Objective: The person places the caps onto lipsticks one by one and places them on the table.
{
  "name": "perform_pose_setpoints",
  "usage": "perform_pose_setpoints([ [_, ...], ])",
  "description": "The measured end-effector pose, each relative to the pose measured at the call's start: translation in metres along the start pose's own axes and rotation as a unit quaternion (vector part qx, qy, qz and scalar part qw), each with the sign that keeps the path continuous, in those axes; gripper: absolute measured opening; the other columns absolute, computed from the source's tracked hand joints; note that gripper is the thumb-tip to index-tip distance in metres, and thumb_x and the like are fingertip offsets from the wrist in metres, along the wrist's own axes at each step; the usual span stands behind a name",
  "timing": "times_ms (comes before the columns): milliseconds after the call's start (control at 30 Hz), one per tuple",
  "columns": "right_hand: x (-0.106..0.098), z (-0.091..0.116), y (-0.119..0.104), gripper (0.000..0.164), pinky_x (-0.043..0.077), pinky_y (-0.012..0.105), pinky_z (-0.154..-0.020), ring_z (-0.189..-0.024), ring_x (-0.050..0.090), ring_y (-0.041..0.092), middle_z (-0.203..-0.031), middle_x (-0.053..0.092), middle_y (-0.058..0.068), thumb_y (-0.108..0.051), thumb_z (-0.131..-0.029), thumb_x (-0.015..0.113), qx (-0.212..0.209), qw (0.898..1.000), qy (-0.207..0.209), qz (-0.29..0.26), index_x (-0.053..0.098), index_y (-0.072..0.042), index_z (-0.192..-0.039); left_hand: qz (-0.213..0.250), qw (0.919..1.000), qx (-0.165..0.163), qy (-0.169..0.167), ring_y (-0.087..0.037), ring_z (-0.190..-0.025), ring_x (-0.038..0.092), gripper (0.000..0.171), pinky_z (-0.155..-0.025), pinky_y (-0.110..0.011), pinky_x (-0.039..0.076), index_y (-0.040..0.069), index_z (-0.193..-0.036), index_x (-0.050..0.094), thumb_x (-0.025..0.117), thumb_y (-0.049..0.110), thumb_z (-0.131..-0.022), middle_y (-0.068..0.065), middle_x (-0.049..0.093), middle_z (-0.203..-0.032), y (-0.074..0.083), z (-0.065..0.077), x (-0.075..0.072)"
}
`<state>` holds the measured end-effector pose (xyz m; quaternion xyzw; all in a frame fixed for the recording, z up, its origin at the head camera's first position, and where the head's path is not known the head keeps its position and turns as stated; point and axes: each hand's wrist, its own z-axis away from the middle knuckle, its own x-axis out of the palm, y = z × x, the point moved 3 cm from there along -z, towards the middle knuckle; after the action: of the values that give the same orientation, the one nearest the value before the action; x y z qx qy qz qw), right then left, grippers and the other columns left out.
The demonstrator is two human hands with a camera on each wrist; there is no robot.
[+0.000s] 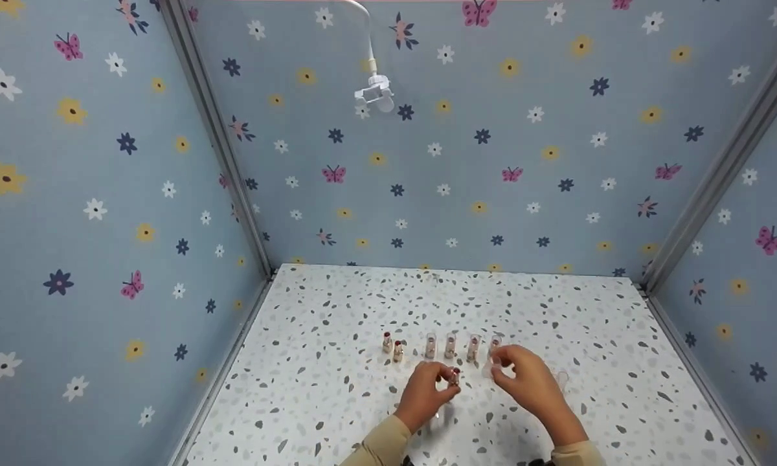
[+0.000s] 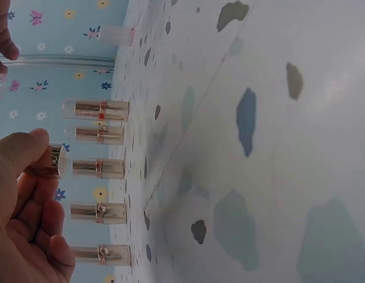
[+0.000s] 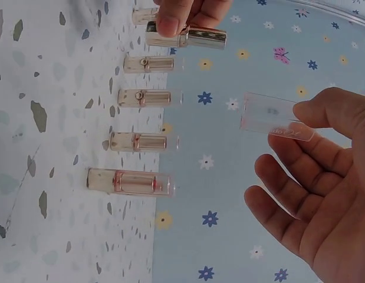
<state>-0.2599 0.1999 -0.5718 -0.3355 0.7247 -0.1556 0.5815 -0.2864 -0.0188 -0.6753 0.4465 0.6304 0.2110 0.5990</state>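
Speckled table (image 1: 337, 395), flowered blue wall (image 1: 427, 165) behind it. Above table: left hand (image 1: 424, 393) pinches lipstick (image 3: 206, 38), right hand (image 1: 529, 382) pinches clear cap (image 3: 268, 117).

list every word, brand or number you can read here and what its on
No text can be read with certainty.
Clear rectangular plastic cap in the right hand: pale lettering, too blurred to read.
Gold lipstick tube with clear cap, right end of the standing row: reddish lettering, too small and blurred.
Shiny gold lipstick base in the left hand: nothing legible.
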Motion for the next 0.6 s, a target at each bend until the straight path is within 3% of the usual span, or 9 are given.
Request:
perform_pose_setpoints([
  [167, 0.005, -0.005, -0.009, 0.019, 0.054, 0.039, -0.08, -0.093, 0.065, 0.019, -0.099, 0.067, -0.008, -0.01, -0.089, 0.077, -0.037, 0.999, -0.011, -0.013, 0.072, -0.017, -0.106, 0.011, 0.9995, 0.006, -0.028, -0.029, -0.095, 0.06, 0.016, -0.08, -0.029, 0.044, 0.026, -0.091, 0.068, 0.083, 0.022, -0.088, -0.003, 0.069, -0.096, 0.006, -0.002, 0.002],
  [400, 0.013, -0.009, -0.016, 0.023, 0.054, 0.037, -0.078, -0.092, 0.066, 0.023, -0.1, 0.068, -0.005, -0.01, -0.089, 0.077, -0.068, 0.997, -0.033, -0.009, 0.071, -0.017, -0.11, -0.004, 0.999, 0.033, -0.029, -0.02, -0.094, 0.061, 0.016, -0.082, -0.026, 0.044, 0.025, -0.09, 0.069, 0.084, 0.022, -0.085, -0.002, 0.071, -0.096, 0.013, -0.005, 0.006],
  [600, 0.019, -0.012, -0.019, 0.022, 0.053, 0.036, -0.076, -0.093, 0.064, 0.019, -0.101, 0.067, -0.004, -0.01, -0.089, 0.077, -0.061, 0.997, -0.05, 0.004, 0.071, -0.017, -0.109, 0.011, 0.9986, 0.038, -0.036, -0.012, -0.091, 0.057, 0.015, -0.082, -0.025, 0.044, 0.023, -0.092, 0.069, 0.083, 0.022, -0.085, 0.0, 0.07, -0.095, 0.017, -0.007, 0.01],
])
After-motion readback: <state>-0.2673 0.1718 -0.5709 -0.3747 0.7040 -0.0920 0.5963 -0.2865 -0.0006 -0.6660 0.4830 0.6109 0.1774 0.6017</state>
